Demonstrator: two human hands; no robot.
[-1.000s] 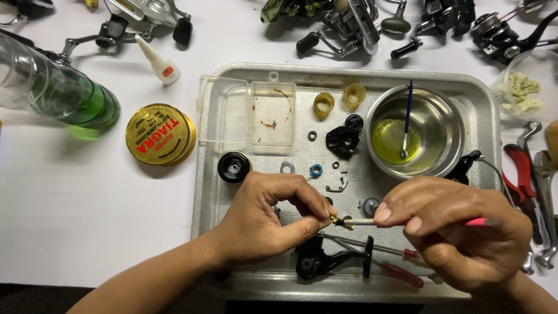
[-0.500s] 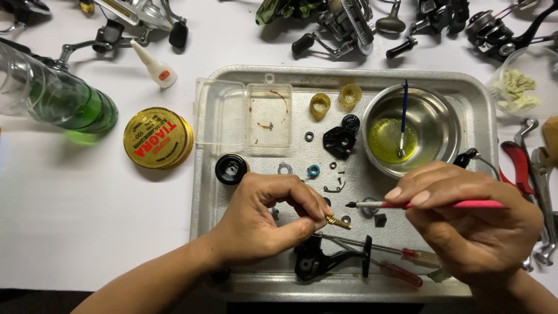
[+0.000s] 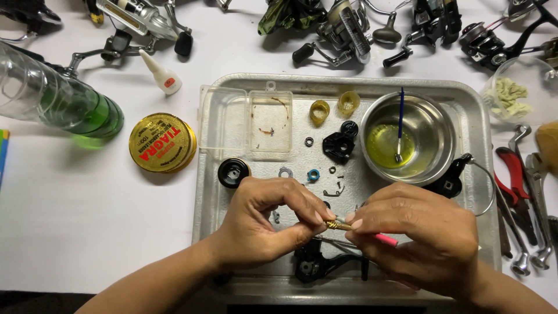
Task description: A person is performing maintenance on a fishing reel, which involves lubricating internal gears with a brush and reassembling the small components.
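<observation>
Lowered since half a second before, the right hand (image 3: 421, 241) brought its pink-handled tool (image 3: 381, 238) against a small brass part (image 3: 336, 224), pinched tight in the left hand (image 3: 264, 224)'s fingertips. Both hovered over the metal tray (image 3: 471, 102), near a steel bowl (image 3: 407, 139) of yellow liquid.

White table (image 3: 75, 232): metal tray (image 3: 491, 232) at centre; gold round tin (image 3: 162, 142), green-tinted clear bottle (image 3: 58, 104), small glue bottle (image 3: 161, 72) at left; fishing reels (image 3: 343, 29) along top edge; red-handled pliers (image 3: 514, 180), wrenches (image 3: 537, 203) at right.
</observation>
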